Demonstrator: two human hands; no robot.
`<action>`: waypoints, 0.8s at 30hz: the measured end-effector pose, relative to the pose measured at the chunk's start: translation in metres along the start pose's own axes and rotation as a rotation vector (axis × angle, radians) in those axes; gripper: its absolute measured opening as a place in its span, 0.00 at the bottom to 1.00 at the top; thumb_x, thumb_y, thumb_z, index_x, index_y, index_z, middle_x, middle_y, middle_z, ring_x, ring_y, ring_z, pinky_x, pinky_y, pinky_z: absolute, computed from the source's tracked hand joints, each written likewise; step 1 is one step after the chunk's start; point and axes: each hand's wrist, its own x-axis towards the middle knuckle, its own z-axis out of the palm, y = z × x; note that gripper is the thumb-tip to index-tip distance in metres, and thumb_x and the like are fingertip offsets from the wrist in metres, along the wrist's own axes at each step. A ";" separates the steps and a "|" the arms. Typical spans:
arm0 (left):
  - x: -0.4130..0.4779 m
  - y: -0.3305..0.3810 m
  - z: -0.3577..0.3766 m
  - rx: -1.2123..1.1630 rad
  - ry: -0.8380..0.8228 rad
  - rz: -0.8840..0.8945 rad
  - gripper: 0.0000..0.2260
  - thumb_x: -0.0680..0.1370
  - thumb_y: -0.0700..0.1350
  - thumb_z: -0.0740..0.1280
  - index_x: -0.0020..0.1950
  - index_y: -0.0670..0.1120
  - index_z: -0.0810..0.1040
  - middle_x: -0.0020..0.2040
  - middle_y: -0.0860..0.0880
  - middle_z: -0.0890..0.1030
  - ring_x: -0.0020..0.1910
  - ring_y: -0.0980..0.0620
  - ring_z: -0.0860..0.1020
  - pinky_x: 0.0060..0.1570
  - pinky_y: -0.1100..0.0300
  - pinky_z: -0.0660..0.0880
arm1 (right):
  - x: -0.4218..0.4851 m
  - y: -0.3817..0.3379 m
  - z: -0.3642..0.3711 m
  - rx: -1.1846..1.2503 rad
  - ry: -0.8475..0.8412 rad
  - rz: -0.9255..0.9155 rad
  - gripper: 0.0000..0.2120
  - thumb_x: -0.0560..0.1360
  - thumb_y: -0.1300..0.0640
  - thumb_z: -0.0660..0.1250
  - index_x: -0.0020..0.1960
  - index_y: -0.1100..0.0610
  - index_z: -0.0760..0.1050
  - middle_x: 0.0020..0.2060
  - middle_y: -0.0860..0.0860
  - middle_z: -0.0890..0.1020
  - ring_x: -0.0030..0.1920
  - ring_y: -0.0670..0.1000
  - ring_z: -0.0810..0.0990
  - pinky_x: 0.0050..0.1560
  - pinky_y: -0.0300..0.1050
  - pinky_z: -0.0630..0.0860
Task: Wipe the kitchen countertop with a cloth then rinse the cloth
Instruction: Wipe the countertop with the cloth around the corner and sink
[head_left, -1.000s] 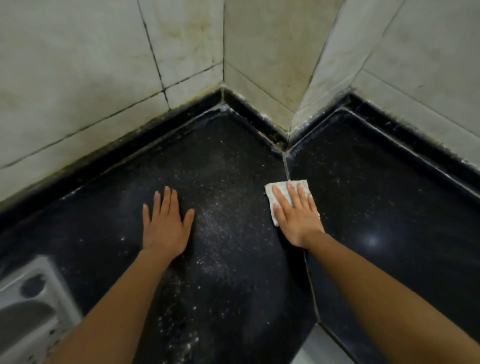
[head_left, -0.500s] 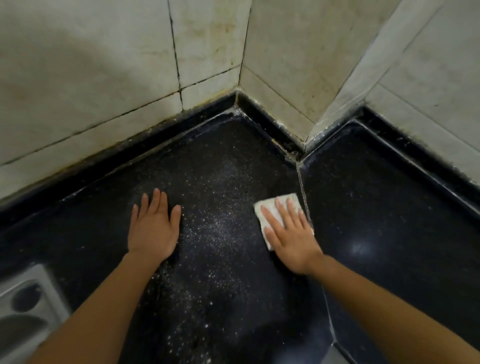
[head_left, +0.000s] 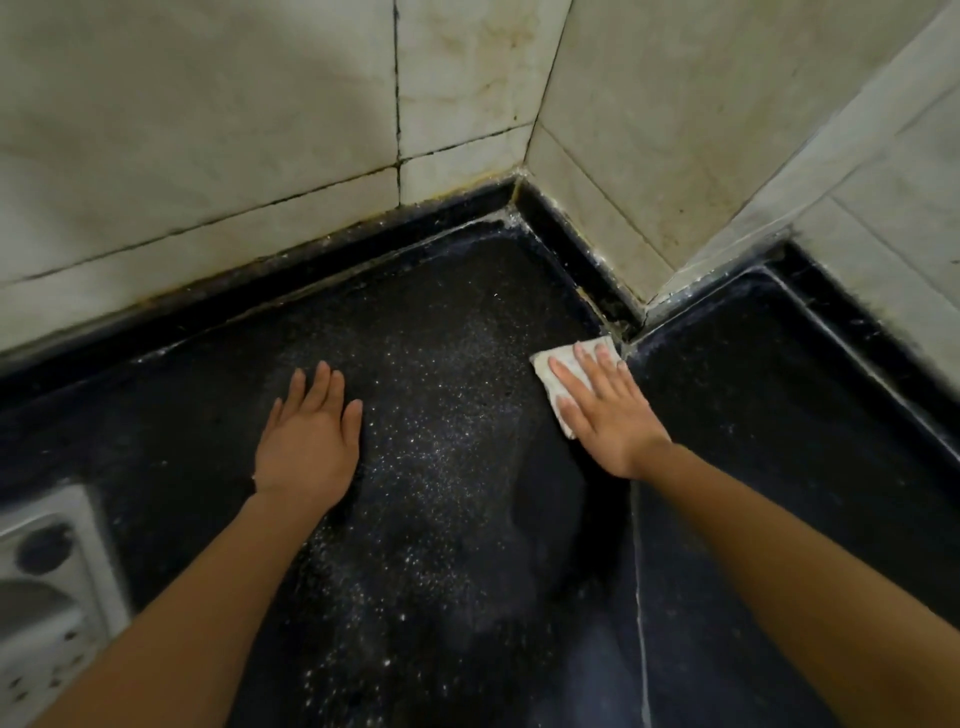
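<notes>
No writing, label, brand or number is legible anywhere. The white appliance (head_left: 47, 587) at eight o'clock shows dark spots, possibly markings, too dim and blurred to read.

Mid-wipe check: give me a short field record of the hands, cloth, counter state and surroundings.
left hand: flat on the countertop, fingers straight, holding nothing
right hand: flat on the cloth, fingers straight, pressing it down
cloth: small, white, folded, near the inner corner, beside the seam
countertop: dark stone, white specks spread between the hands
walls: pale tiles, stained, dark grout
lower left: white object, partly out of frame, cannot identify
stage: wiping; rinse not yet done
</notes>
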 end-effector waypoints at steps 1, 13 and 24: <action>0.000 0.000 0.001 -0.004 0.002 -0.005 0.26 0.82 0.54 0.43 0.78 0.45 0.52 0.78 0.49 0.49 0.77 0.48 0.47 0.75 0.51 0.50 | 0.013 0.001 -0.005 -0.011 -0.003 -0.009 0.25 0.82 0.41 0.38 0.76 0.41 0.35 0.78 0.50 0.37 0.76 0.52 0.32 0.74 0.48 0.32; -0.003 0.006 0.001 -0.042 0.046 -0.032 0.25 0.82 0.53 0.46 0.77 0.44 0.53 0.78 0.49 0.51 0.77 0.49 0.47 0.74 0.53 0.46 | 0.077 -0.024 -0.023 0.048 -0.031 -0.050 0.26 0.82 0.42 0.39 0.78 0.44 0.38 0.77 0.53 0.37 0.76 0.54 0.32 0.73 0.51 0.32; -0.005 0.008 -0.005 -0.080 0.037 -0.059 0.24 0.83 0.52 0.46 0.77 0.45 0.54 0.78 0.49 0.51 0.77 0.49 0.47 0.75 0.51 0.44 | -0.054 -0.037 0.023 -0.088 -0.116 -0.641 0.24 0.83 0.42 0.42 0.78 0.41 0.42 0.78 0.52 0.44 0.77 0.57 0.36 0.74 0.51 0.35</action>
